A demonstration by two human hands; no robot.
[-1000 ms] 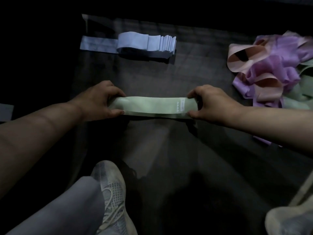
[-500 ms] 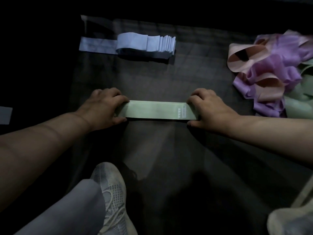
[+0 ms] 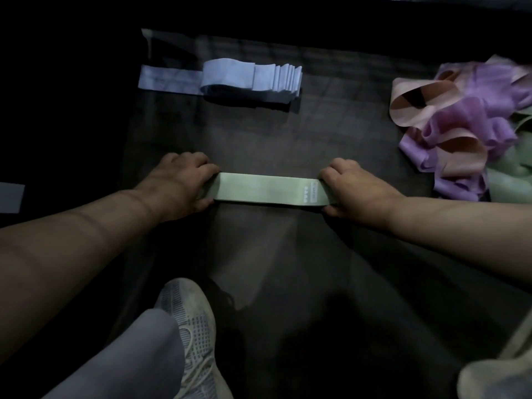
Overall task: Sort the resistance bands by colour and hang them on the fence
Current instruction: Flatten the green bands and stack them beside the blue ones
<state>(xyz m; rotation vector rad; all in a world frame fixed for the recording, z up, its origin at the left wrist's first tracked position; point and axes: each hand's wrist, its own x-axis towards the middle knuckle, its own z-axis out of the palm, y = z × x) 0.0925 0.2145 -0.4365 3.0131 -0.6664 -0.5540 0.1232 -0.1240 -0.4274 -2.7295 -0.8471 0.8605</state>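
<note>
A pale green resistance band (image 3: 264, 188) lies flat and stretched out on the dark mat (image 3: 259, 133). My left hand (image 3: 181, 182) grips its left end with curled fingers and the thumb beneath. At the other end, next to a small white label, my right hand (image 3: 357, 188) holds the band the same way. A neat stack of light blue bands (image 3: 250, 77) lies at the back left. At the right edge, a loose heap of purple, pink and green bands (image 3: 466, 131) sits in a tangle.
My left leg and white shoe (image 3: 190, 335) rest on the mat near the bottom. Another shoe (image 3: 501, 375) shows at the bottom right corner. A pale flat piece (image 3: 10, 197) lies at the far left. Surroundings are dark; no fence is visible.
Both hands lowered the green band from slightly raised and rumpled to flat on the mat, nearer to me. It is now smooth and straight.
</note>
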